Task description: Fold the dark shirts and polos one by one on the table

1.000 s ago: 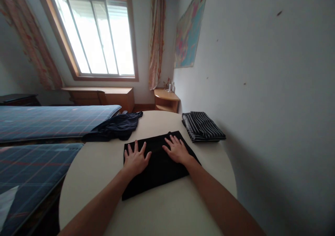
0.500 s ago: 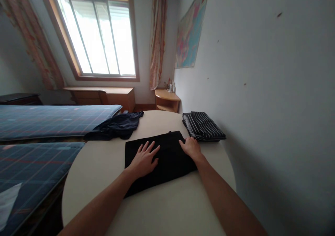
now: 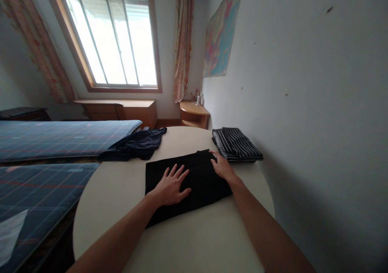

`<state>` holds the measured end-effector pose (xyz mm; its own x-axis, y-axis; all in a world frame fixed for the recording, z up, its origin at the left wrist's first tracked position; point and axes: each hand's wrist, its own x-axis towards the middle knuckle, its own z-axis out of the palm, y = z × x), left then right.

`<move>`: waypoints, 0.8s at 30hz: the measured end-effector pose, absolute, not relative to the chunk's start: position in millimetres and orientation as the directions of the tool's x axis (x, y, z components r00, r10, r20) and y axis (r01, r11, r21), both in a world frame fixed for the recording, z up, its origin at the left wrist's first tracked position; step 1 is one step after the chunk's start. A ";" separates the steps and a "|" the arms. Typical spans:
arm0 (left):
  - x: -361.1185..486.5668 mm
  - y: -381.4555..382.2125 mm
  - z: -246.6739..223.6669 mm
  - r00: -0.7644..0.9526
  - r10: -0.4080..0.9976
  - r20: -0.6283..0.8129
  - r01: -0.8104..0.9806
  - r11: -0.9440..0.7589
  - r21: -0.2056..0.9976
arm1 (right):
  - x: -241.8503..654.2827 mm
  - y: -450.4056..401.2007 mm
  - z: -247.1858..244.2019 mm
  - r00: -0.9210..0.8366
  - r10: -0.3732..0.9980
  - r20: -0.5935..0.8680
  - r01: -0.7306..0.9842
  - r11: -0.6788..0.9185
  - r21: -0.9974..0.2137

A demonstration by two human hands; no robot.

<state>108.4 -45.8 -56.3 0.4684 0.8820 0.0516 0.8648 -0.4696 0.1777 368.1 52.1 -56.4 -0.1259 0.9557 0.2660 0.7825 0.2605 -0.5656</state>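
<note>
A folded black garment (image 3: 194, 176) lies flat on the round cream table (image 3: 112, 208); I cannot make out its exact kind. My left hand (image 3: 171, 187) rests palm down on its left half, fingers spread. At the garment's far right corner is my right hand (image 3: 222, 166), its index finger stretched along the edge and its thumb apart from it. The other fingers of that hand are partly hidden. Just beyond my right hand sits a folded black cloth with white stripes (image 3: 238, 144).
A crumpled dark navy garment (image 3: 136, 143) hangs over the table's far left edge toward a plaid mattress (image 3: 66, 137). Another plaid mattress (image 3: 39, 192) bears a white sheet (image 3: 12, 232). The wall (image 3: 318, 135) stands close on the right.
My right hand has loosened, its index finger now reaching out along the garment's far edge. My left hand has slid slightly to the right over the cloth.
</note>
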 end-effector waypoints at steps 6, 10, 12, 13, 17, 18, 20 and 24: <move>99.3 -30.4 -52.4 0.406 0.906 0.120 0.889 -0.422 0.181 | 372.5 59.4 -58.9 -0.171 0.948 0.268 0.745 0.302 -0.594; 93.2 -16.0 -50.5 0.395 0.917 0.051 0.905 -0.398 0.149 | 372.8 59.7 -59.5 -0.157 0.951 0.266 0.750 0.290 -0.594; 95.9 -10.9 -49.3 0.390 0.921 0.017 0.911 -0.389 0.134 | 372.7 59.6 -60.6 -0.156 0.951 0.268 0.756 0.290 -0.587; 99.0 -8.8 -48.8 0.380 0.925 -0.001 0.917 -0.376 0.133 | 372.6 59.7 -61.4 -0.156 0.951 0.267 0.760 0.288 -0.583; 116.0 -2.3 -49.5 0.335 0.942 -0.030 0.933 -0.327 0.151 | 373.3 59.9 -64.7 -0.149 0.955 0.256 0.771 0.275 -0.574; 119.5 -1.7 -50.5 0.334 0.942 -0.013 0.931 -0.328 0.158 | 373.7 59.9 -65.2 -0.147 0.956 0.254 0.774 0.271 -0.573; 124.1 -3.1 -52.7 0.343 0.939 0.030 0.924 -0.343 0.170 | 374.5 59.9 -65.9 -0.143 0.959 0.246 0.778 0.262 -0.570; 126.8 -18.5 -55.7 0.397 0.917 0.049 0.902 -0.399 0.167 | 376.2 59.2 -66.2 -0.134 0.964 0.230 0.788 0.244 -0.565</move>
<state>126.8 -18.5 -55.7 0.3965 0.9167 0.0487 0.9018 -0.3989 0.1666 376.2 59.2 -66.2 -0.1338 0.9638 0.2304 0.7882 0.2444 -0.5647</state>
